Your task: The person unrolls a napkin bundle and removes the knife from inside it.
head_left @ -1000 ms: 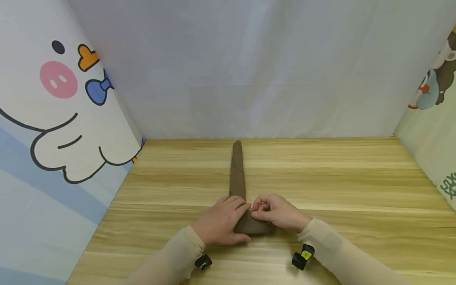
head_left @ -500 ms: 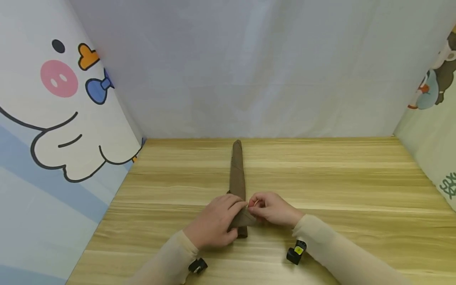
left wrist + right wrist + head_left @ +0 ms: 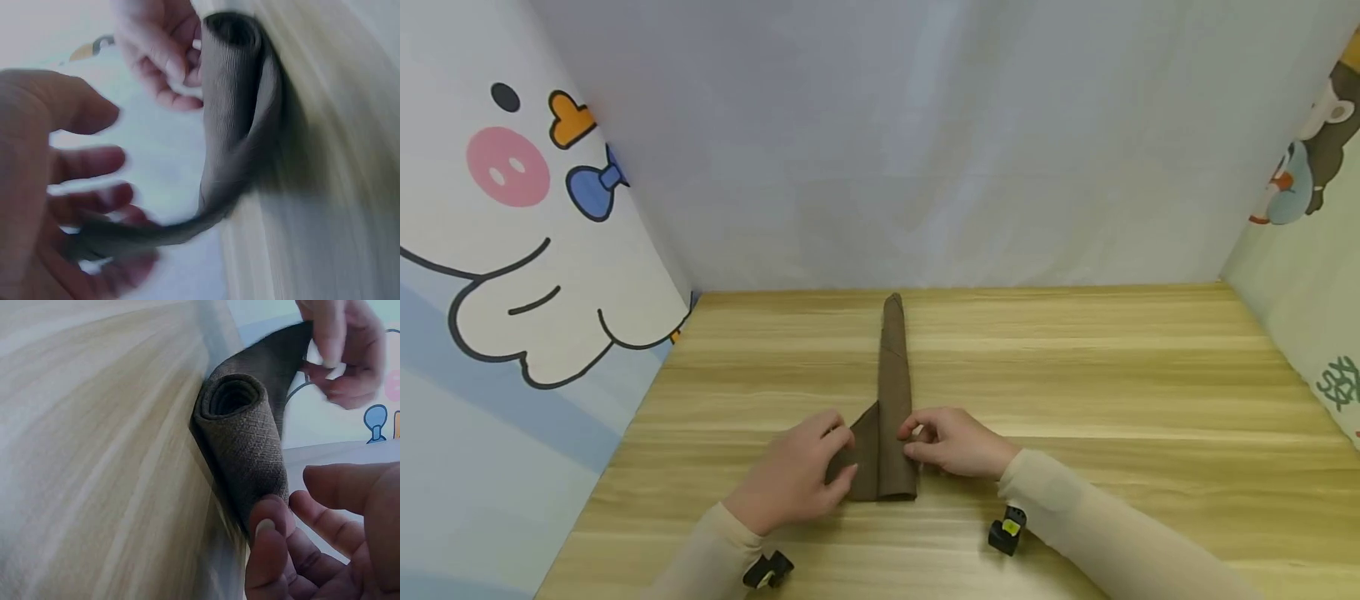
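Note:
A brown woven cloth [image 3: 895, 375], rolled into a long tapering tube, lies on the table and points away from me. Its near end shows a spiral opening [image 3: 234, 400] in the right wrist view. A loose flap [image 3: 867, 458] spreads out from the roll's left side. My left hand [image 3: 801, 475] is at the flap's outer part, thumb apart from the bent fingers; in the left wrist view the raised flap runs up to the blurred lower fingers [image 3: 119, 194]. On the roll's right side, my right hand [image 3: 958, 442] rests its fingertips, with the thumb spread from them.
The wood-grain table [image 3: 1075, 358] extends around the roll. A pale grey curtain [image 3: 940, 150] hangs along its back edge. Cartoon-printed sheets stand at the left [image 3: 505, 250] and right [image 3: 1300, 250]. Both wrists carry small black cameras.
The cloth flap has swung from the right of the roll across to its left. My left hand has moved left with it; the right hand has shifted slightly left, onto the roll's side.

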`<move>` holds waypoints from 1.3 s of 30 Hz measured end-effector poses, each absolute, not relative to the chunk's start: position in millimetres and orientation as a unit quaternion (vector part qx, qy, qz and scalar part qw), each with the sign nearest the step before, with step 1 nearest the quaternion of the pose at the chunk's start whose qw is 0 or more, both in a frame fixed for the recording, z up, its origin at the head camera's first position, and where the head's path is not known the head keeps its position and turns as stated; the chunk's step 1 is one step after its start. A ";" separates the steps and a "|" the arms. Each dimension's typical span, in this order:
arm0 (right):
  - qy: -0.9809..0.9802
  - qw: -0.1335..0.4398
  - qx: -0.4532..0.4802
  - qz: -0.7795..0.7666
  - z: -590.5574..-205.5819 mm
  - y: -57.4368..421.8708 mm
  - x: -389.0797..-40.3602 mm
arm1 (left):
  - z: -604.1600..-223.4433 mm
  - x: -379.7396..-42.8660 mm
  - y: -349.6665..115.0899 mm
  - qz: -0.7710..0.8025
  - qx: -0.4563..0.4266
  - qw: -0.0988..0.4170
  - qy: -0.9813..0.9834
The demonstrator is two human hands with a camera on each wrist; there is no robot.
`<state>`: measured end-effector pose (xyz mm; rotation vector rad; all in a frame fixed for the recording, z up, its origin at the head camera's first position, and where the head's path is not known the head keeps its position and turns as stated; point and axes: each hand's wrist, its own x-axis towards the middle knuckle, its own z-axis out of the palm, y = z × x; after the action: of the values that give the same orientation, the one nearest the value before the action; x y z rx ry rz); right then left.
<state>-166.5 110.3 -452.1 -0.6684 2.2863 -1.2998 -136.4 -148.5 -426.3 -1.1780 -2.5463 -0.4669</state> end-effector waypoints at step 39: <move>0.908 0.126 -0.269 -0.295 -457.8 112.4 -157.2 | -448.8 -160.3 -197.9 -0.287 -0.248 -0.169 -0.910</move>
<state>-157.2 112.4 -457.8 -0.7838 2.6447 -0.8603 -160.3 -197.9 -448.8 -0.8763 -3.2128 -1.0117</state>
